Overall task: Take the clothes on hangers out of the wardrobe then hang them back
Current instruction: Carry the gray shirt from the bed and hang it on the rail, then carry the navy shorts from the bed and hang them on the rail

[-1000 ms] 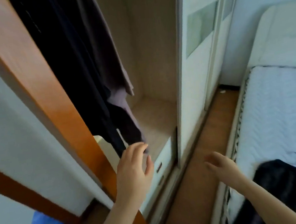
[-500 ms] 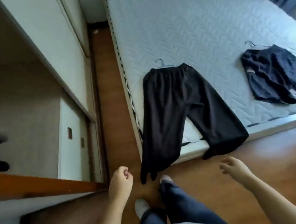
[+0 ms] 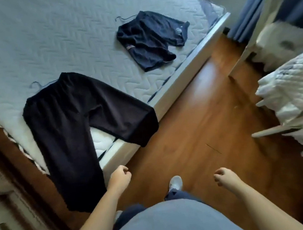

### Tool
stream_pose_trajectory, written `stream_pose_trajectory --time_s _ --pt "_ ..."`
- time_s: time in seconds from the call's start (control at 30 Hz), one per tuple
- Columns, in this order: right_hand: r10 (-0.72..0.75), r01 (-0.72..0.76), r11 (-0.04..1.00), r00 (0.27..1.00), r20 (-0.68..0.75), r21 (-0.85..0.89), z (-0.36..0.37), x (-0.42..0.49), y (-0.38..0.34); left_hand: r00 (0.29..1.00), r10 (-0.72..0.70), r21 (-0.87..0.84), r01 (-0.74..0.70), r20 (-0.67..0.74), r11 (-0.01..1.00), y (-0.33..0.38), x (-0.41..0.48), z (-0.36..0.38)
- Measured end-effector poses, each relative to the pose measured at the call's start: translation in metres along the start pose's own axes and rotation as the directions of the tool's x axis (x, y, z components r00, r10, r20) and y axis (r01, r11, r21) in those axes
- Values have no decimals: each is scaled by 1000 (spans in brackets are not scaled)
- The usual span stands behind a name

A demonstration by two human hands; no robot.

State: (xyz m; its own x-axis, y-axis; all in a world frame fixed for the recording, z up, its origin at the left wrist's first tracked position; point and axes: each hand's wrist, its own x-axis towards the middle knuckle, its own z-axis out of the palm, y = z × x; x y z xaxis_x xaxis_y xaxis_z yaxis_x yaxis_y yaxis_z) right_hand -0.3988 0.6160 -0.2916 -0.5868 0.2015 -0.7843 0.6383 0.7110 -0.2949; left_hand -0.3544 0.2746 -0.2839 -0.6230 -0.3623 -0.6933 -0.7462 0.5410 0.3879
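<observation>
Black trousers lie on the grey bed, their legs hanging over its corner toward the floor. Their wire hanger hook sticks out at the waistband. Farther along the mattress lie dark shorts on another hanger. My left hand is curled into a fist and holds nothing, just right of the hanging trouser leg. My right hand hangs loosely curled and holds nothing above the wooden floor. The wardrobe's inside is out of view.
The wardrobe's white drawer front shows at the lower left edge. A white quilt is heaped at the right, with a blue curtain behind it. Brown wooden floor runs between bed and quilt.
My view has swung from the open wardrobe to the bed and further right. My left hand went from open near the hanging clothes to a fist; both hands hold nothing throughout.
</observation>
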Motion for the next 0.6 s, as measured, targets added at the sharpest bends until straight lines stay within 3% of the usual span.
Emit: stream_pose_trajectory --time_s 0.1,0.17,0.23,0.37,0.6 --pt "114 -111 992 992 -47 61 -43 28 50 989 109 125 -121 97 985 73 19 24" --pt "247 -227 939 968 -48 259 -61 30 73 985 155 166 -166 75 972 108 29 31" --pt "362 -347 836 931 47 425 -71 27 83 986 158 175 -164 49 971 130 42 34" --pt "431 -438 718 890 150 541 -80 52 75 997 68 158 -73 39 985 156 77 34" --pt "307 -321 854 946 101 410 -148 158 -18 993 -106 -9 107 45 994 215 169 22"
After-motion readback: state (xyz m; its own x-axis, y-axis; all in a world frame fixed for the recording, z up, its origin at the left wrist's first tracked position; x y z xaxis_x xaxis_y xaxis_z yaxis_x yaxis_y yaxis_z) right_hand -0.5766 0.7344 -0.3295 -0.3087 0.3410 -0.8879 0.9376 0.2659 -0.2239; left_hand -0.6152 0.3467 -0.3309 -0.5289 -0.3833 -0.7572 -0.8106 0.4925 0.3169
